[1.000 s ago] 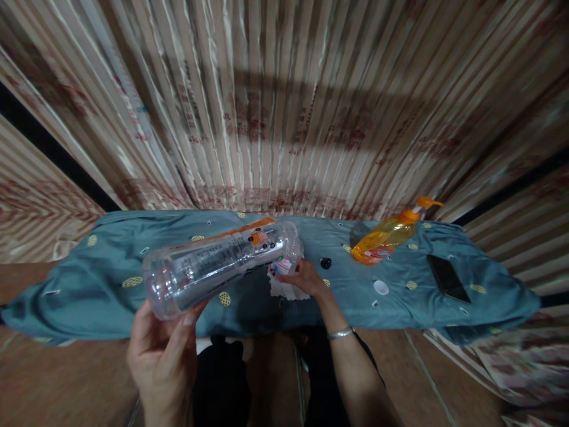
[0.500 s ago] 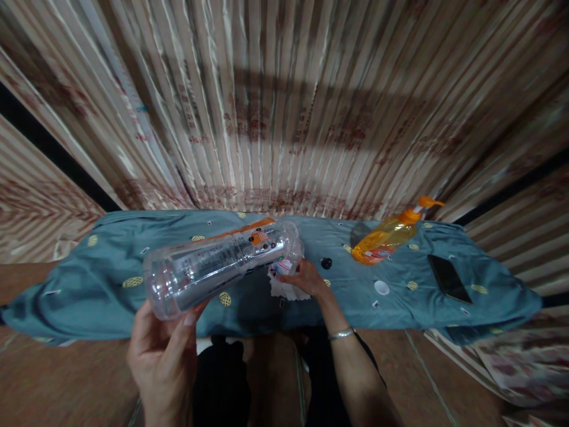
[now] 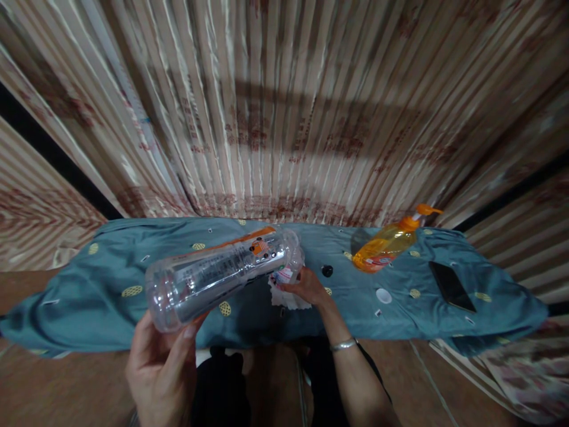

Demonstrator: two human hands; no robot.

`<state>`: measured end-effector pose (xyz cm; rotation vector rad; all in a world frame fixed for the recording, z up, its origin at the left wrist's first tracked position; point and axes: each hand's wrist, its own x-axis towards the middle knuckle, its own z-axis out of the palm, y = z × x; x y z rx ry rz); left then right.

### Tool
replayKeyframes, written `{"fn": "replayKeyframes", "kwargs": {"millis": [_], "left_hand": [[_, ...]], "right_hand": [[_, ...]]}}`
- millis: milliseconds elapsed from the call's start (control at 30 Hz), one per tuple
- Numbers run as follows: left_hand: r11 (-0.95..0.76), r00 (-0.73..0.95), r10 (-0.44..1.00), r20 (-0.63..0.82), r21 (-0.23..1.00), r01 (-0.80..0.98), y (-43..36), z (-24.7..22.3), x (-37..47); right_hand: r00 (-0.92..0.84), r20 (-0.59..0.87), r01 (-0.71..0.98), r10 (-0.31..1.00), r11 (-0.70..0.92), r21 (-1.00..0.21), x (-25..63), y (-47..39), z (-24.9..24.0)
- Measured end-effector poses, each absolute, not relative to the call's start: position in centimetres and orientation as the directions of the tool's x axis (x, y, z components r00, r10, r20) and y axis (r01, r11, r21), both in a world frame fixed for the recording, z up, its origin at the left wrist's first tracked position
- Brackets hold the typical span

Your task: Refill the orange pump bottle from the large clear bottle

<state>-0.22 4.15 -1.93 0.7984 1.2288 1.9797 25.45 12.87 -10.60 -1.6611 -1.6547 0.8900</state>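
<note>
1. Two hands in view, both on one clear plastic bottle [image 3: 220, 274] held nearly on its side above the near edge of the table.
2. Left hand [image 3: 160, 362]: fingers wrapped under the bottle's base end, thumb up along its side. Firm grip; base points near-left.
3. Right hand [image 3: 309, 286]: fingers pinched at the bottle's neck end, pressing a crumpled white tissue [image 3: 288, 290] against it. Whether the mouth is capped, cannot tell; the tissue hides it. Silver bangle [image 3: 343, 344] on that wrist.
4. Bottle has an orange-and-white label; looks empty.
5. Table is covered by a teal cloth [image 3: 89, 279] with yellow oval spots.
6. Right of the hands on the cloth: small black cap [image 3: 327, 270], then a white round lid [image 3: 383, 295], both lying apart from each other.
7. Far right: orange pump bottle [image 3: 389, 243], standing, with a dark phone [image 3: 451, 286] flat beside it.
8. Striped curtain [image 3: 284, 107] behind the table.
</note>
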Motion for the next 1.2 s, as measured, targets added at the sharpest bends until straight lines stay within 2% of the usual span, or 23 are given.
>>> {"fn": "replayKeyframes", "kwargs": {"millis": [167, 800, 1200], "left_hand": [[-0.351, -0.589, 0.795, 0.141, 0.900, -0.259, 4.1, -1.8, 0.0], [-0.349, -0.597, 0.793, 0.123, 0.895, -0.279, 4.2, -1.9, -0.1], [-0.330, -0.581, 0.807, 0.111, 0.900, -0.286, 4.2, -2.0, -0.1]], "right_hand": [[0.002, -0.134, 0.564, 0.991, -0.112, -0.818, 25.3, 12.8, -9.9], [0.004, -0.097, 0.547, 0.995, -0.083, -0.833, 25.5, 13.2, -11.3], [0.011, -0.128, 0.560, 0.992, -0.112, -0.821, 25.4, 13.1, -11.1]]}}
